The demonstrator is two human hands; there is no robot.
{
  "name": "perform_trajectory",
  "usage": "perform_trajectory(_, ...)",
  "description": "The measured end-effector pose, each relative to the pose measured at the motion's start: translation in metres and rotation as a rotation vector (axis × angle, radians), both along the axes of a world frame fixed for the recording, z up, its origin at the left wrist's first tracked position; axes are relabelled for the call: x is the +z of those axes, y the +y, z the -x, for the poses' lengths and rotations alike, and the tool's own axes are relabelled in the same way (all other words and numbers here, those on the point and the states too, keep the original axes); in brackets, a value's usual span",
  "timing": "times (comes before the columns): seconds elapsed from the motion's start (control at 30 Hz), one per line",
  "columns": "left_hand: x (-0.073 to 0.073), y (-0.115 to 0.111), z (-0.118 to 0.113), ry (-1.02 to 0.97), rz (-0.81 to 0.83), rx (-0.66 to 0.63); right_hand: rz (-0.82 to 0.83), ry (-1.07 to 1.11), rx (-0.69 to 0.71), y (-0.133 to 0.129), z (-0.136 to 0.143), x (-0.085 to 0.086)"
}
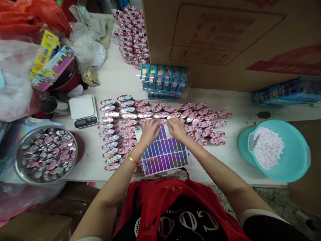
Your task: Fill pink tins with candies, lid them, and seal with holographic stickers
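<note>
left hand (149, 131), right hand (177, 128): fingers curled at sticker sheet (165, 152), grip i cannot tell; i advise slow, low peeling

Sticker sheet (165, 152) among containers (109, 138) on table (90, 161), bowl (18, 160) and scale (82, 107) left, tub (296, 150) right, carton (213, 33) behind

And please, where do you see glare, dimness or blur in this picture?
Head view: violet-blue glare plays over the white-bordered sheet of shiny purple stickers; head view again: the large brown cardboard box looks dim, its faint printing too blurred to read.
</note>
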State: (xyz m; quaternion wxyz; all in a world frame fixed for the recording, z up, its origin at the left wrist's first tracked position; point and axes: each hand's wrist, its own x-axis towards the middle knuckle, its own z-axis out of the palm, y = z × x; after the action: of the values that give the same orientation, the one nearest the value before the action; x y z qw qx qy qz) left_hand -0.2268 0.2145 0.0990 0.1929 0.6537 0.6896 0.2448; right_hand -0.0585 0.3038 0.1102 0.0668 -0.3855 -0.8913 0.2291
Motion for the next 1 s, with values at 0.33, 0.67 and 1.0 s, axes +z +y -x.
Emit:
perform_trajectory(0.33,0.01,-0.024,-0.038,0.037,-0.061,-0.001,0.075,-0.009,-0.062,0.014,0.003,-0.008)
perform_trajectory(0.67,0.023,-0.015,-0.019,-0.164,-0.104,0.19,-0.043,-0.018,-0.026,0.019,0.002,-0.008)
perform_trajectory(1.0,-0.003,-0.017,-0.018,0.38,-0.062,-0.101,-0.04,0.006,0.01,0.016,0.01,-0.006)
